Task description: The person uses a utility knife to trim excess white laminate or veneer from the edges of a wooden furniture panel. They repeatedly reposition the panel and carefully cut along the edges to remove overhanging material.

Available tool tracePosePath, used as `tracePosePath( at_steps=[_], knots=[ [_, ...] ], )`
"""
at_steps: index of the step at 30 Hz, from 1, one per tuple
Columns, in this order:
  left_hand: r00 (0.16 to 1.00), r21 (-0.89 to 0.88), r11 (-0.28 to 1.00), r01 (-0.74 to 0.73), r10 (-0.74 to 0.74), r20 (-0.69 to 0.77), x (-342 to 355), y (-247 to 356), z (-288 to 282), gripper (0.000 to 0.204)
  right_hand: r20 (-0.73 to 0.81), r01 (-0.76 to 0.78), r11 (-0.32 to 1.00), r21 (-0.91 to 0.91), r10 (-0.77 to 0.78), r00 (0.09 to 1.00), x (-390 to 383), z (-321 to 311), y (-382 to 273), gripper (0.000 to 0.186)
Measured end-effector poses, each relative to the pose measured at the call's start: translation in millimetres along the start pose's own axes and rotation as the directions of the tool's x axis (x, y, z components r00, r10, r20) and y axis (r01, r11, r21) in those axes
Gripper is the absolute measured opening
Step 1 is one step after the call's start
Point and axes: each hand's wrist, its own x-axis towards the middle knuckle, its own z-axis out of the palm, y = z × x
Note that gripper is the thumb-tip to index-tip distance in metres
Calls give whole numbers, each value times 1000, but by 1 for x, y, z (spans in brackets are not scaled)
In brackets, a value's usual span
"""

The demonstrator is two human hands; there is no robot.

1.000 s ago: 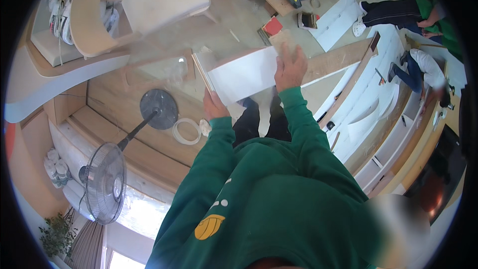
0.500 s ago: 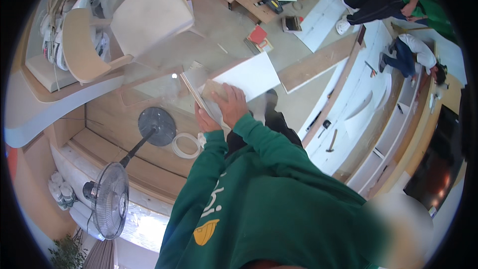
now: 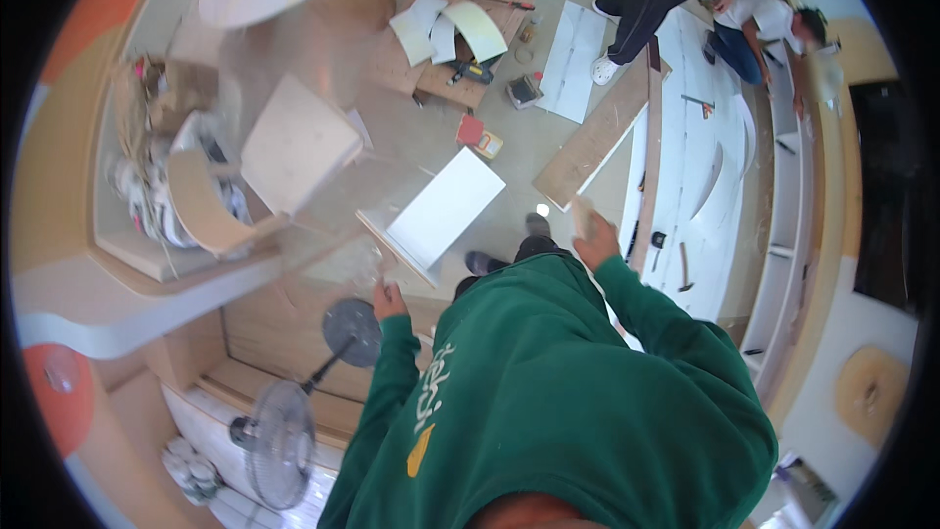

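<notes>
A white board piece [image 3: 447, 201] stands in front of me, a second panel with a bare wood edge [image 3: 397, 247] joined along its near side. My left hand [image 3: 390, 300] is just below that wood edge, apart from it, fingers loosely spread and nothing visible in them. Out to the right, my right hand [image 3: 595, 240] is closed round a small tan block [image 3: 584, 216], partly hidden by the fingers. Its exact kind does not show. A brown board with a white edge [image 3: 597, 137] lies beyond this hand.
A standing fan [image 3: 279, 441] is at the lower left, a pale chair [image 3: 299, 145] at the left. A low wooden table [image 3: 392, 78] bears offcuts and a power tool. Long white panels [image 3: 700, 176] with a hammer [image 3: 684, 269] lie right. Two people work at the far right.
My right hand has lifted the tan block off the white board and swung right. My left hand has let go of the board and moved nearer to me. My view has shifted.
</notes>
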Motion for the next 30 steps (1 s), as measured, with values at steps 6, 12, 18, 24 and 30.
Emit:
tracePosePath(
  at_steps=[6,12,18,24,30],
  knots=[
    [870,141,986,91,-147,471,-51,-3,-44,41,-154,-491,858,154,511,846,-178,11,71,77],
    [769,308,951,40,-226,598,-24,30,22,41,183,-652,520,552,687,703,-290,84,128,69],
    [739,269,962,50,-217,637,-15,58,70,42,39,-605,772,194,610,791,-357,117,165,66],
    [739,261,951,166,-295,606,-18,47,88,42,260,-725,677,122,684,682,-349,21,158,67],
    [743,262,933,247,-356,567,-33,33,91,42,378,-738,670,-80,705,600,-301,-87,141,68]
  ],
)
